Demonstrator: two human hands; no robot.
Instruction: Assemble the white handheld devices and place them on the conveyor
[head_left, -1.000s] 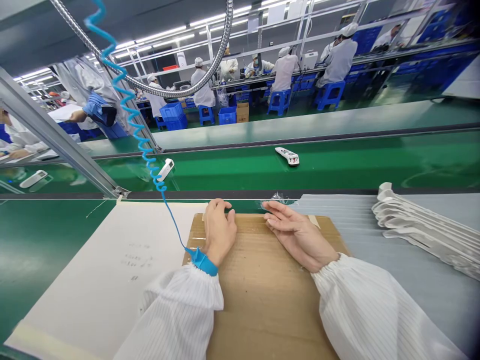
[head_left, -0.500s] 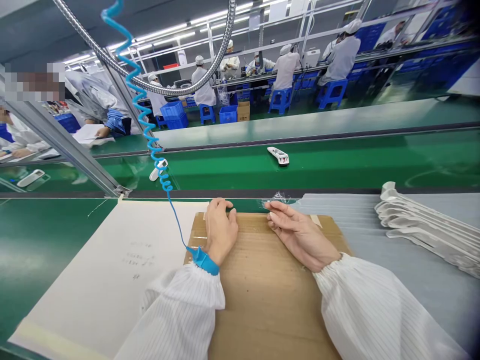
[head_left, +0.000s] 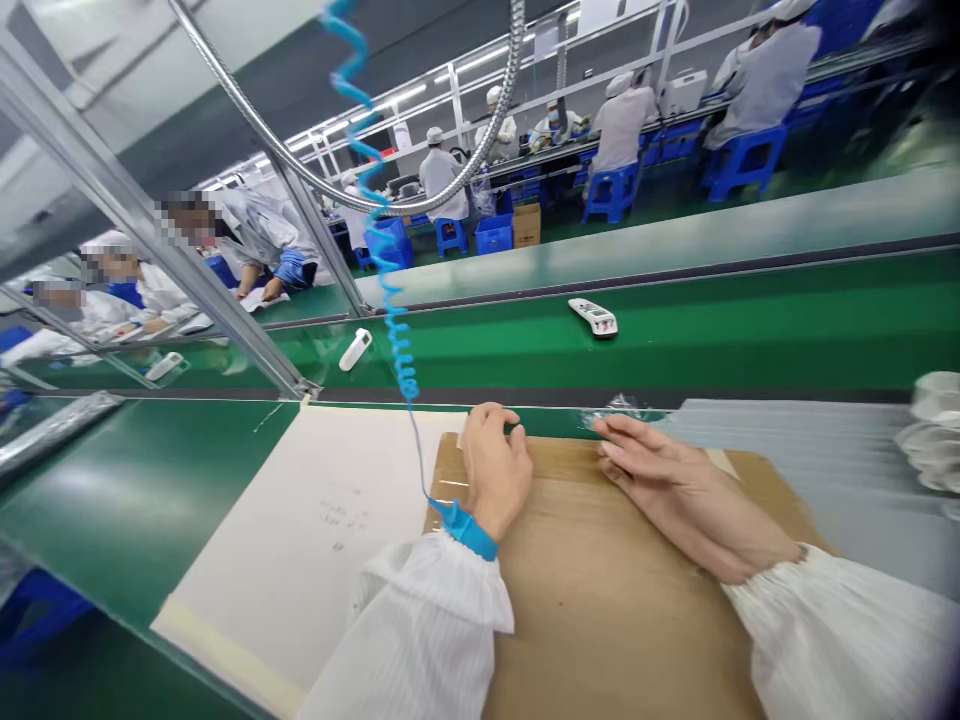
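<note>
My left hand (head_left: 496, 468) rests at the far left corner of a brown cardboard sheet (head_left: 622, 600), fingers loosely curled, the thumb apart from them and nothing visible between. A blue wrist strap (head_left: 466, 530) with a coiled blue cord (head_left: 396, 340) goes round that wrist. Over the sheet's far right part, my right hand (head_left: 675, 490) is open, fingers stretched out. Its fingertips are by a crumpled piece of clear plastic film (head_left: 619, 408); whether they touch it I cannot tell.
A green conveyor belt (head_left: 750, 320) beyond the bench carries several white handheld devices (head_left: 594, 318). White paper (head_left: 375, 480) lies left of the cardboard. Grey sheets (head_left: 810, 440) and stacked white parts (head_left: 930, 435) are at the right. Metal posts (head_left: 255, 345) rise left; co-workers sit further off.
The view has swung left, so everything appears further right. Both hands keep nearly the same pose over the cardboard. More of the bench's left side shows.
</note>
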